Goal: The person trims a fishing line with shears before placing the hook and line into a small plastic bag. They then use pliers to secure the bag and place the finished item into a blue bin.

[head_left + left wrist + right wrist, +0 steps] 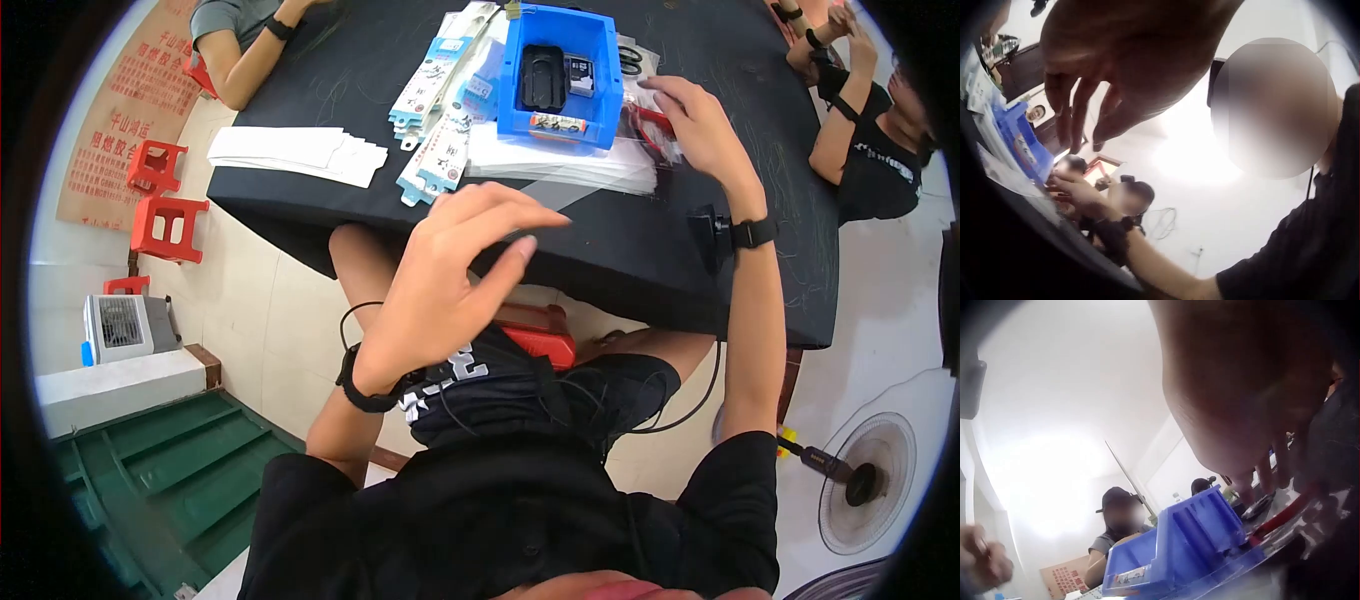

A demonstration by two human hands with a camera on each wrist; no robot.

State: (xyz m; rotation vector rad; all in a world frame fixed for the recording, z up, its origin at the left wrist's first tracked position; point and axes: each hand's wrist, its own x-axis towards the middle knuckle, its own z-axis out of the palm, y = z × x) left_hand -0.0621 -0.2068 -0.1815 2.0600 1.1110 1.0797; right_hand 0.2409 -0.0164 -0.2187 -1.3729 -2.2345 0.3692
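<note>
On my head view, the right hand point(705, 135) reaches out with relaxed fingers above a red-handled tool point(655, 118), just beside the open blue plastic bin point(604, 112) on the black-covered table point(315, 75); whether it touches, I can't tell. The left hand point(450, 262) hovers at the near edge, fingers loosely bent, empty. Inside the bin, I spot a black rectangular plastic tray point(543, 75) and an orange-and-white cylinder point(558, 124).

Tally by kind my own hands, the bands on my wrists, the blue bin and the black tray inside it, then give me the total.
Hands: 2 (left hand, right hand)
Wristbands: 2 (left wristband, right wristband)
Blue bin: 1
Black tray: 1
Total: 6
</note>
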